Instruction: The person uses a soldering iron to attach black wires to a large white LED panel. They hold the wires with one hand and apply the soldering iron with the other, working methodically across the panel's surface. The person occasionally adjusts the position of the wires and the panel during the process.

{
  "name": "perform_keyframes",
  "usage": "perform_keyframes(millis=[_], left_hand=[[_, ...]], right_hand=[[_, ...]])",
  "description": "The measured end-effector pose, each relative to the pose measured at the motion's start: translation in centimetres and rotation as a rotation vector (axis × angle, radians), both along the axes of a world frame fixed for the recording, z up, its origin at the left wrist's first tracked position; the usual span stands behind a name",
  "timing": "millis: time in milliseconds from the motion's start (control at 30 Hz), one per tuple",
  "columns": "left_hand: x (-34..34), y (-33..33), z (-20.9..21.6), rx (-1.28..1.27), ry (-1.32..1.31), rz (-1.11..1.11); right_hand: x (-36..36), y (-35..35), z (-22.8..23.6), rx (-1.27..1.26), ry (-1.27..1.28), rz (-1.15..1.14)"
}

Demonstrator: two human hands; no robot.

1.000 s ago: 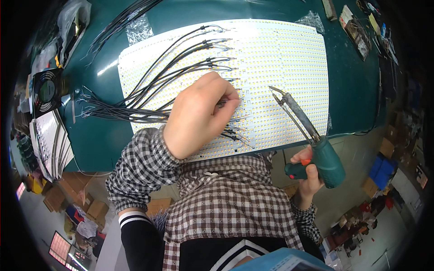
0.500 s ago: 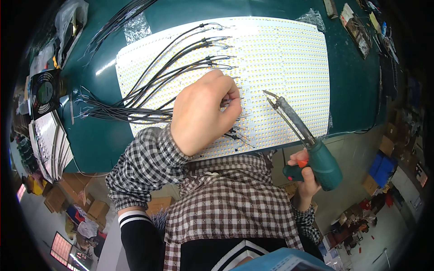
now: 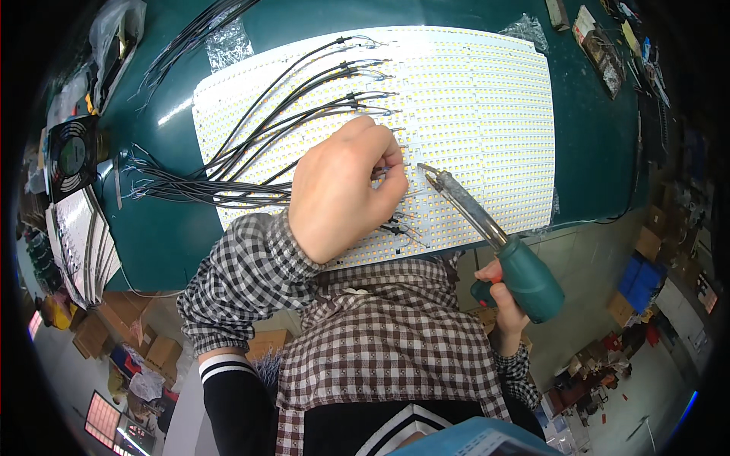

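A large white LED board (image 3: 502, 129), set with rows of small yellowish LEDs, lies on the green table. Over its left half, black cables (image 3: 258, 129) fan out, their thin stripped wire ends pointing to a line near the middle. My left hand (image 3: 342, 190) rests on the board, thumb and forefinger pinched on a cable's wire end; the palm hides most of that cable. In my right hand (image 3: 508, 311), beyond the near edge, is a green soldering gun (image 3: 532, 277). Its tip points at the board close to the left fingertips, just right of them.
Another bundle of black cables (image 3: 190, 45) lies at the far left, by clear tape (image 3: 230, 47). A small black fan (image 3: 74, 158) and a stack of white boards (image 3: 84, 243) sit at the left edge. Tools and scraps (image 3: 601, 53) lie far right. Cardboard boxes stand on the floor.
The soldering gun has moved left, bringing its tip nearer to my left fingertips. My left hand has stayed in place with its pinch.
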State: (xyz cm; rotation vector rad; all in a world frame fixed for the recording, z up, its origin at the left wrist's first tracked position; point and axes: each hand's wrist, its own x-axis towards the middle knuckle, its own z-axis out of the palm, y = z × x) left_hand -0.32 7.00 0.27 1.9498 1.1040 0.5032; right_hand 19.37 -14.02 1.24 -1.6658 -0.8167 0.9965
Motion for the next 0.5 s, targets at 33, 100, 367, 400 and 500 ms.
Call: perform_keyframes(millis=[33,100,367,400,500], left_hand=[[0.0,-0.04,-0.02,0.0,-0.009,0.005],[0.03,-0.07,-0.06,-0.002,-0.023,0.009],[0.14,-0.28,-0.13,0.058,0.02,-0.013],[0.14,-0.27,-0.11,0.063,0.024,-0.01],[0.19,-0.28,0.03,0.077,0.033,-0.006]], right_hand=[[0.09,-0.06,-0.01,-0.006,-0.016,0.01],[0.18,-0.15,-0.05,-0.013,-0.032,0.018],[0.13,0.11,0.01,-0.006,-0.039,0.024],[0.04,0.18,0.07,-0.008,-0.02,0.011],[-0.26,0.27,0.12,-0.011,0.023,-0.018]])
